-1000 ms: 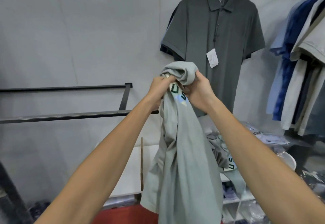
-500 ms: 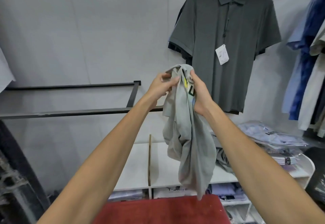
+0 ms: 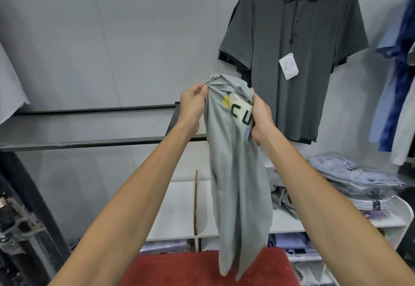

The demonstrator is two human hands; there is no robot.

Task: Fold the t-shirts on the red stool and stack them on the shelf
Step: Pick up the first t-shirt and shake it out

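Both the left hand [image 3: 190, 103] and right hand [image 3: 260, 115] pinch the bunched light grey cotton t-shirt [image 3: 238, 173] above the red padded stool [image 3: 190, 270], so each grip should find a shoulder seam and spread it flat.

grey t-shirt [image 3: 238, 184] bunched, hanging above red stool [image 3: 179, 270]

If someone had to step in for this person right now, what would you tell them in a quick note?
Left hand: pinches the top of the grey t-shirt.
Right hand: grips the same shirt beside its printed letters.
The shirt hangs bunched and unfolded in the air, its hem dangling over the red stool.
On the white shelf behind, a crumpled grey garment lies next to bagged shirts.
Done: this shirt is picked up. I see no neatly folded t-shirt on the shelf.
Left: spread it out, fold it on the stool, then stack it on the shelf.
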